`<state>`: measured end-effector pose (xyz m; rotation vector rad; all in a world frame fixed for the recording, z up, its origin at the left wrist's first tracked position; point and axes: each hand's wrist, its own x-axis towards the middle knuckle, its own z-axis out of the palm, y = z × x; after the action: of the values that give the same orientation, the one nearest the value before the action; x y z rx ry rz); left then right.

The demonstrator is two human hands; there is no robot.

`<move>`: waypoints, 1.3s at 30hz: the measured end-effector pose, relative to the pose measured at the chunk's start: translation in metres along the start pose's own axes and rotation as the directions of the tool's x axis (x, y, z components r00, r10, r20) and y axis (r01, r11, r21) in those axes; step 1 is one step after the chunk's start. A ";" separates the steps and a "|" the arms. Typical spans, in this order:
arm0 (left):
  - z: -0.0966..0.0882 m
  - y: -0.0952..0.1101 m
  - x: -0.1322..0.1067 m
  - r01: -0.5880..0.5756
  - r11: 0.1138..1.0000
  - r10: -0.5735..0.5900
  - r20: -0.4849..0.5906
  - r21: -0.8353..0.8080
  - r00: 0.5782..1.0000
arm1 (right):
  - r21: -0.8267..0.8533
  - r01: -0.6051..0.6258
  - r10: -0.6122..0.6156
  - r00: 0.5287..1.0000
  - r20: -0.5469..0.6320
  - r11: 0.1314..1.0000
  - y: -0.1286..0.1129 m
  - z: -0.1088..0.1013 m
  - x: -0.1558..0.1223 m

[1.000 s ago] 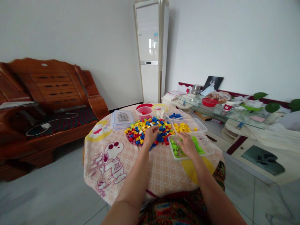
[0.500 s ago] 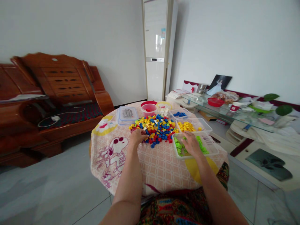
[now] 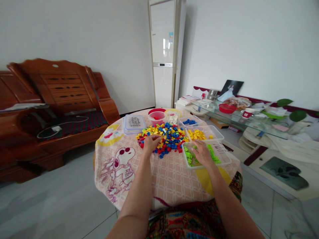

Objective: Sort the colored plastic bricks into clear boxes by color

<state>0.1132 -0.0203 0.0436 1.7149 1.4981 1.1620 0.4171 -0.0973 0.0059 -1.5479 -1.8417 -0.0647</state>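
Observation:
A heap of small red, blue, yellow and green bricks lies on the round table's cartoon-printed cloth. My left hand rests on the near left edge of the heap, fingers curled down among the bricks; what it holds is hidden. My right hand lies flat inside a clear tray of green bricks, fingers spread. Behind it stand a tray of yellow bricks and a smaller tray of blue bricks.
A lidded clear box, a red tub and a yellow-rimmed tub stand at the table's far side. A wooden bench is at left, a tall air conditioner behind, a cluttered glass table at right.
My left hand moved from the middle of the heap to its near left edge. The right hand stayed in the green tray. The view shifted slightly.

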 end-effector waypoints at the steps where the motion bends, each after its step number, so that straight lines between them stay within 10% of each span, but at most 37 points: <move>1: 0.013 0.007 0.000 -0.002 0.998 0.005 0.041 -0.069 0.999 | 0.000 -0.003 0.003 1.000 0.001 1.000 0.000 0.000 0.000; 8: 0.114 0.053 0.006 -0.077 0.871 0.244 0.291 -0.485 0.925 | 0.005 -0.008 0.008 0.999 0.032 1.000 -0.003 -0.003 0.001; 12: 0.131 0.052 0.006 -0.222 0.803 0.439 0.297 -0.553 0.848 | 0.020 0.000 0.000 1.000 0.027 1.000 -0.002 -0.003 0.001; 18: 0.077 0.024 0.002 -0.278 0.953 0.288 0.074 -0.120 0.955 | 0.030 0.000 0.000 1.000 0.011 1.000 0.001 0.001 0.001; 26: -0.019 -0.008 0.000 0.175 0.881 -0.103 -0.183 0.439 0.978 | 0.024 0.016 -0.016 1.000 0.003 1.000 0.003 0.000 0.001; 39: -0.018 -0.018 -0.003 0.276 0.813 -0.229 -0.156 0.512 0.961 | 0.019 0.023 -0.023 1.000 0.000 1.000 0.007 0.004 0.000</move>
<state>0.0885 -0.0218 0.0358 1.7336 2.1819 0.7235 0.4212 -0.0935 0.0005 -1.5134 -1.8558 -0.0570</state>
